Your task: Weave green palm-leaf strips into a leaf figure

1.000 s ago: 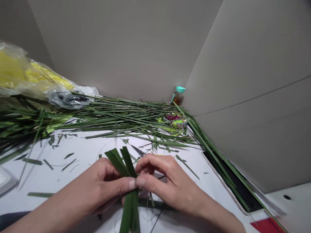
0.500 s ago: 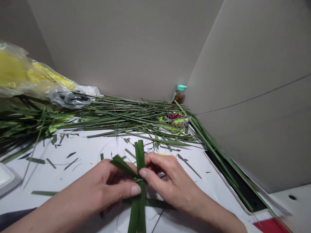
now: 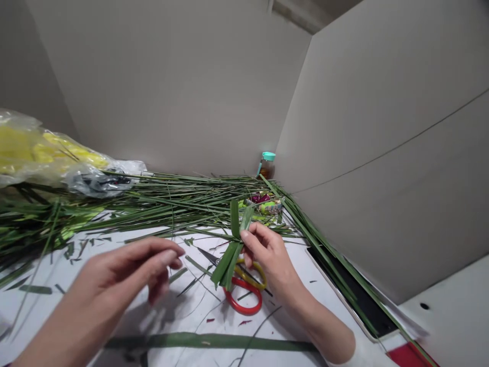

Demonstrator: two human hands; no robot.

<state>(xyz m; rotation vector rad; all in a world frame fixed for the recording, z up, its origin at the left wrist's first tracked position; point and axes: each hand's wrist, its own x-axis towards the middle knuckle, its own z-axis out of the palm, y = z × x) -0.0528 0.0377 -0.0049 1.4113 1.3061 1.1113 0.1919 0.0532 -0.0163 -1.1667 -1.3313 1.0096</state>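
My right hand [image 3: 269, 255] is closed, thumb and fingers pinching a small bundle of folded green leaf strips [image 3: 230, 257] at its middle. Its ends fan out above and below the fingertips. To the left, my left hand [image 3: 130, 280] hovers apart from the bundle, loosely curled, with nothing visible in it. Partly behind the bundle lie scissors [image 3: 244, 310] with one red and one yellow handle loop and dark blades pointing left. Nearer to me, a long green leaf strip [image 3: 214, 340] stretches across the white tabletop [image 3: 183, 316].
Long green leaves [image 3: 191, 196] lie heaped along the back wall. A teal-lidded bottle [image 3: 267, 165] stands in the corner; clear plastic bags with yellow contents [image 3: 57, 153] rest at left. At right, leaves cover part of a dark flat tablet-like device [image 3: 351, 293]. Leaf scraps are scattered about.
My left hand has let go of the leaf bundle and moved left. My right hand has lifted the bundle away, uncovering the scissors. The camera view has tilted up and shifted right.
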